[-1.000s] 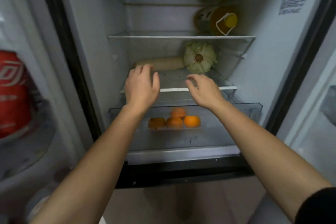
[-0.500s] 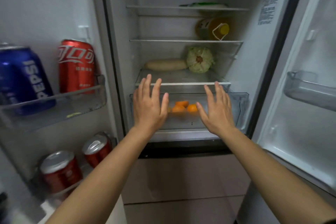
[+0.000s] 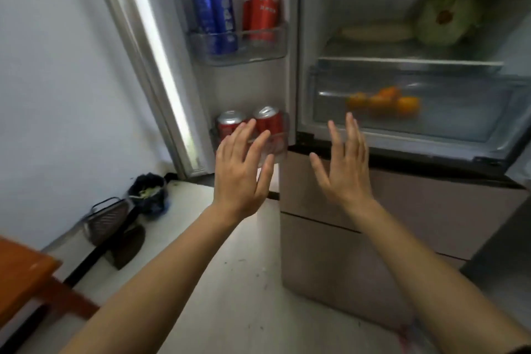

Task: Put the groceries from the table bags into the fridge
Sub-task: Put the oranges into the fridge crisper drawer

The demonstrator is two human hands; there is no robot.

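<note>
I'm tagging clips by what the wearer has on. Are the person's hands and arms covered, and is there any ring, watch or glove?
No gloves: the left hand and right hand are bare, with no ring showing on their backs. Neither wrist has a watch or band. The left forearm and right forearm are uncovered to the frame's edge; no sleeve is clearly visible.

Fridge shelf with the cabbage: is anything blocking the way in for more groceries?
Nothing visible does. The door stands wide open, and the left hand and right hand hover empty before the fridge. On the shelf, the cabbage and radish lie toward the back, front bare.
</note>
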